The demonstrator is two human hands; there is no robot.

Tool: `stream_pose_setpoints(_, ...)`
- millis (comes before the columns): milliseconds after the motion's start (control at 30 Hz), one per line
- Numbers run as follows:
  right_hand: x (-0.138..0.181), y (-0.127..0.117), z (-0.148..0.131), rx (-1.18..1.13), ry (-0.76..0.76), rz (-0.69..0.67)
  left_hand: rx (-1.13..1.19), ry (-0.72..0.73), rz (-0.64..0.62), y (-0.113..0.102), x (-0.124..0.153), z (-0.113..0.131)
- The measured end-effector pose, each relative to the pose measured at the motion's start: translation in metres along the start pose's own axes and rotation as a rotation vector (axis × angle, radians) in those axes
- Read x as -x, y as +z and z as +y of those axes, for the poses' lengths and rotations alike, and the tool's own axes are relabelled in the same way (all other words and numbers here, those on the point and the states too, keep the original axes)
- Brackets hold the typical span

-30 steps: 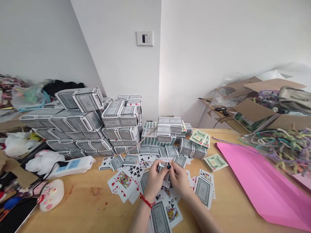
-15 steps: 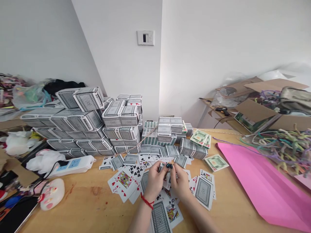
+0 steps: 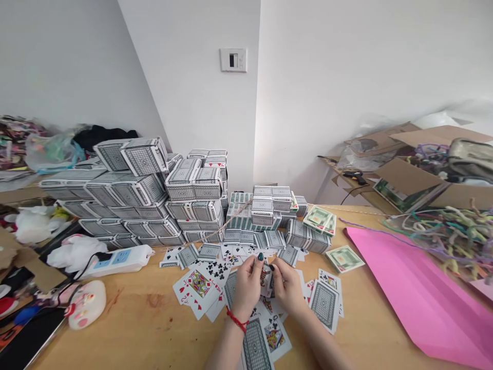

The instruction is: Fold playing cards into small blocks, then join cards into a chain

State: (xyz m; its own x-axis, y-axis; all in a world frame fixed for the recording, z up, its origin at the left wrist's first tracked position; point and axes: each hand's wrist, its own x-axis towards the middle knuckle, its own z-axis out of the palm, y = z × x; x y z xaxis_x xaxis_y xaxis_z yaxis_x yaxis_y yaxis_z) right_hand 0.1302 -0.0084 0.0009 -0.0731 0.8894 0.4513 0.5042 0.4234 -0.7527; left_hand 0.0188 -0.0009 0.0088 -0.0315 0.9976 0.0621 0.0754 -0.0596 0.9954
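Between my hands is a playing card [image 3: 265, 280], its picture face partly showing. My left hand [image 3: 248, 285], with a red cord at the wrist, pinches its left side. My right hand [image 3: 287, 285] has thumb and fingers closed on the right side; the fingertips partly hide the card. Loose playing cards lie under and around both hands: a jack of diamonds [image 3: 200, 283] on the left, a face-down card [image 3: 324, 304] on the right, another face-down card [image 3: 256, 345] and a queen of clubs [image 3: 275, 336] close to me.
Blocks built from cards [image 3: 131, 190] are stacked at the back left, smaller ones [image 3: 271, 200] at the middle. Green card boxes [image 3: 344, 258] and pink paper [image 3: 416, 288] lie to the right. A power strip [image 3: 123, 258] and a soft toy [image 3: 88, 304] stand left.
My thumbs have moved slightly apart, and more of the card's picture shows between them. The whole view has shifted a little.
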Motion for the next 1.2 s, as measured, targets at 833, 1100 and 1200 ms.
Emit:
stream_pose_setpoints(833, -0.007, -0.003, 0.007, -0.431, 0.200, -0.181, -0.107, 0.010, -0.085, -0.004, 0.001, 0.001)
stream_pose_setpoints(1100, -0.009, 0.002, 0.015, -0.409, 0.335, 0.028, 0.107, -0.116, -0.023, -0.014, -0.008, 0.000)
stream_pose_setpoints(1200, -0.010, 0.001, 0.016, -0.501, 0.383, 0.019, 0.276, -0.228, -0.061, -0.014, -0.011, -0.004)
